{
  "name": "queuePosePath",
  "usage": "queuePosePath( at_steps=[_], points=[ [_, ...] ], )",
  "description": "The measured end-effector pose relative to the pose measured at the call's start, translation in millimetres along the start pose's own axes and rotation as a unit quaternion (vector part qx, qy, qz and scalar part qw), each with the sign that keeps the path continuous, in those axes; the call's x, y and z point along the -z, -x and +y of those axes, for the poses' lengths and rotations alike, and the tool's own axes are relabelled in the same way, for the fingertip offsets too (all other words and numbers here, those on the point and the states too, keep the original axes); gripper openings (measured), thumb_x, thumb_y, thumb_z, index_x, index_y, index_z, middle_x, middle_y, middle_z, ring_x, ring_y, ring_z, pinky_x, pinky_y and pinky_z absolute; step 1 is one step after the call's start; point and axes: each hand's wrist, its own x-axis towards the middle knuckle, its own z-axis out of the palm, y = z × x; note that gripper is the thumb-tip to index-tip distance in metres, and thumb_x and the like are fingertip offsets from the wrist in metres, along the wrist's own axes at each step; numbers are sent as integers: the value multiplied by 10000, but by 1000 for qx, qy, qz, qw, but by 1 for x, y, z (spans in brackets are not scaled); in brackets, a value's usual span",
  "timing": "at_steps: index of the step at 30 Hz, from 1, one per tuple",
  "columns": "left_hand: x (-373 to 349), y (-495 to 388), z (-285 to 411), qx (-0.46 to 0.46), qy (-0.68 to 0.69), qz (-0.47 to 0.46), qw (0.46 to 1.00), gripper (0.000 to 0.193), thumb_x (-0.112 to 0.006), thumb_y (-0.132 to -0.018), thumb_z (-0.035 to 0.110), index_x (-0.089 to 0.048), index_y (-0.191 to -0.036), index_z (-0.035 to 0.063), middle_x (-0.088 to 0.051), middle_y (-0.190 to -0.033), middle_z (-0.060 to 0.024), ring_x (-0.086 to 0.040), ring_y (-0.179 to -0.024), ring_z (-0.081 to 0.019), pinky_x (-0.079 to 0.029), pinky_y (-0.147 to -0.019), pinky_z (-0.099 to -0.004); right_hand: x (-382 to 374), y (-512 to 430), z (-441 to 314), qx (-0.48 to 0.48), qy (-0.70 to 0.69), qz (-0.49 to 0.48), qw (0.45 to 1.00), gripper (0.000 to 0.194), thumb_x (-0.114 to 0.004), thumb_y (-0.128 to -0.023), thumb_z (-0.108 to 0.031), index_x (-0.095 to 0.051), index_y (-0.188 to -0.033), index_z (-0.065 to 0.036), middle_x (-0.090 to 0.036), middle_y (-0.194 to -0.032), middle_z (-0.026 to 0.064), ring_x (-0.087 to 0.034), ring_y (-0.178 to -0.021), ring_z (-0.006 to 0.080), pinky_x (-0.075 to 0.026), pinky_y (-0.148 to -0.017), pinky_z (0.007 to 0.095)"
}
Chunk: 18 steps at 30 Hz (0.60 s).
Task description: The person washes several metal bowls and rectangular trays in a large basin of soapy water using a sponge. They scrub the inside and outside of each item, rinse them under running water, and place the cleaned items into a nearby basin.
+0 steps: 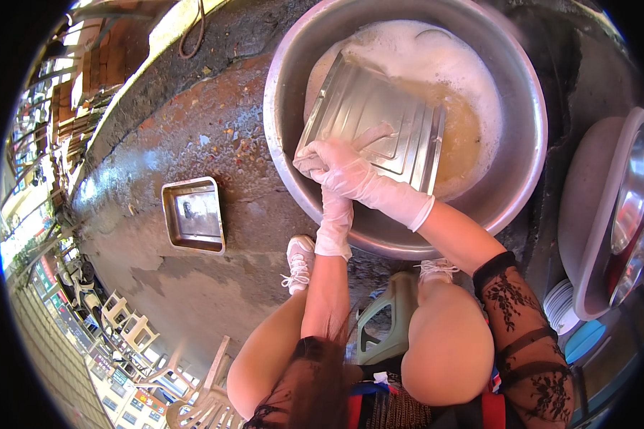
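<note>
A ribbed rectangular stainless-steel tray [375, 102], its flat panel facing me, leans at a slant inside a large round metal basin [520, 123]. Foamy, yellowish water [461, 128] surrounds its far end. My left hand [322, 179], in a thin white glove, grips the tray at its near left corner and is partly covered. My right hand [349, 166], gloved the same way, crosses over it from the right. The right fingers overlap the left hand, so whether they hold anything cannot be made out. A pale streak shows on the panel beyond the hands.
On the wet ground to the left lies a shallow rectangular metal pan [196, 214]. At right stands a grey tub [595, 214] with metal bowls, beside stacked white plates [561, 308] and a blue dish [585, 340]. A green plastic stool [389, 322] is between my legs; plastic chairs [209, 397] stand at lower left.
</note>
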Motion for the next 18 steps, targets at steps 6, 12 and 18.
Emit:
queuePosePath(
  at_steps=[6, 12, 18],
  points=[
    [-20, 12, 19, 33, -65, -12, 997, 429, -547, -741, -22, -447, -1152, 48, -536, -1032, -63, -574, -902, -194, -525, -725, -326, 52, 21, 36, 127, 95, -53, 986, 316, -596, -625, -59, -627, -934, -115, -614, -905, 46, -525, -932, 258, -405, -828, 355],
    [-47, 39, 36, 72, -56, 22, 996, 486, -473, -682, -103, -453, -1159, -9, -567, -993, -94, -589, -865, -214, -500, -762, -313, 116, 18, 128, -14, 296, 129, 946, 387, -535, -742, -116, -573, -1098, -261, -550, -1113, 35, -460, -1081, 289, -334, -933, 441],
    [-32, 26, 31, 112, -114, 8, 987, 449, -504, -671, -79, -498, -1106, 29, -594, -909, -63, -601, -750, -171, -494, -597, -261, 109, -12, 141, -255, 351, 237, 869, 367, -543, -789, -265, -517, -1145, -181, -497, -1195, 91, -421, -1137, 341, -343, -934, 479]
  ],
)
